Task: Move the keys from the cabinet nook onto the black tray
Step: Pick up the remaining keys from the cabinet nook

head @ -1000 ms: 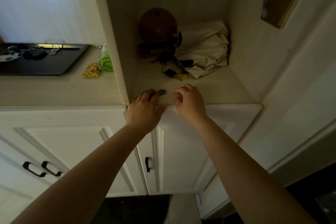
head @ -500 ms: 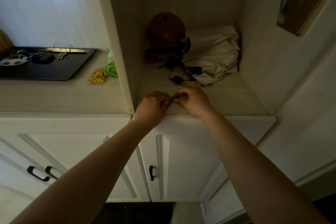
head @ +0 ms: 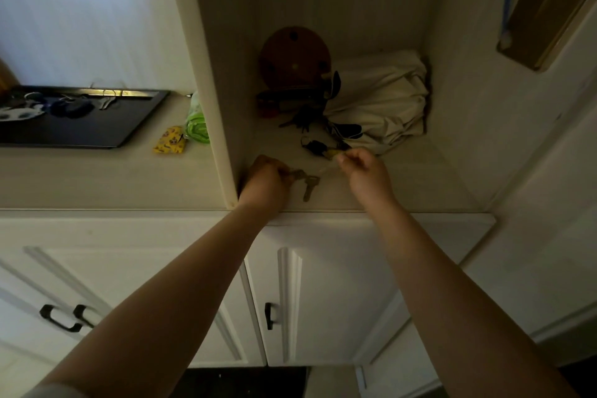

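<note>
In the nook, my left hand point(head: 266, 179) is closed on a small bunch of silver keys point(head: 308, 186); one key hangs down over the shelf's front edge. My right hand point(head: 363, 168) pinches a thin pale strap or cord that runs from those keys. Just behind my right hand lies a dark key fob with a yellow tag point(head: 318, 149). A dark bunch of keys point(head: 300, 121) lies further back. The black tray point(head: 106, 129) sits on the counter to the left and holds several keys and fobs.
A brown round object point(head: 294, 56) and a folded cream cloth bag point(head: 381, 100) fill the nook's back. A cabinet side panel point(head: 206, 84) separates nook from counter. A yellow packet point(head: 170, 144) and a green item point(head: 197, 123) lie between tray and panel. White cupboard doors are below.
My hands, together on the keys at the shelf edge before, have drawn apart. The left now holds the keys up and the right pulls the cord to the right.
</note>
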